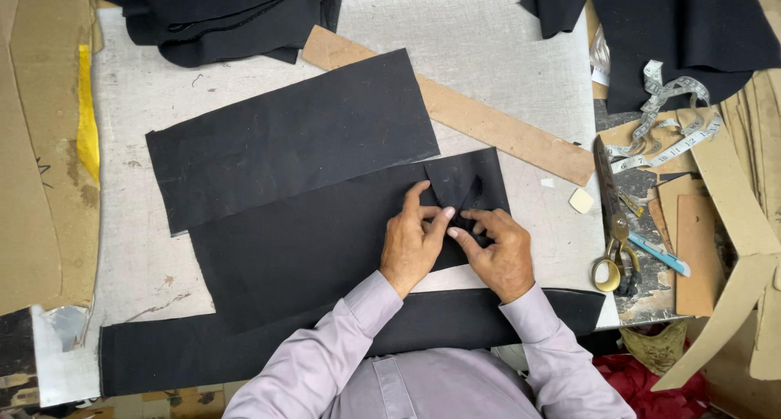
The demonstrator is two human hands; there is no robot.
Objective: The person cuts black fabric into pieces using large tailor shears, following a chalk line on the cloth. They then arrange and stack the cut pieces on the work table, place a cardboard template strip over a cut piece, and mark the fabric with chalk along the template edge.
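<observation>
A black fabric panel point(301, 248) lies flat on the white work table point(504, 53). Near its right end the cloth is cut or folded into a narrow V-shaped dart point(455, 187). My left hand point(413, 240) presses on the cloth with thumb and fingers pinching at the base of the dart. My right hand point(498, 252) meets it from the right, fingertips pinching the same fold. A second black panel point(285, 138) overlaps the first one's upper left. A long black strip point(203, 350) runs along the table's near edge under my forearms.
A long cardboard strip point(488, 122) lies diagonally behind the panels. Scissors point(608, 224), a piece of chalk point(581, 200), a measuring tape point(663, 114) and cardboard patterns point(732, 199) sit at the right. Piles of black fabric point(228, 12) are at the back.
</observation>
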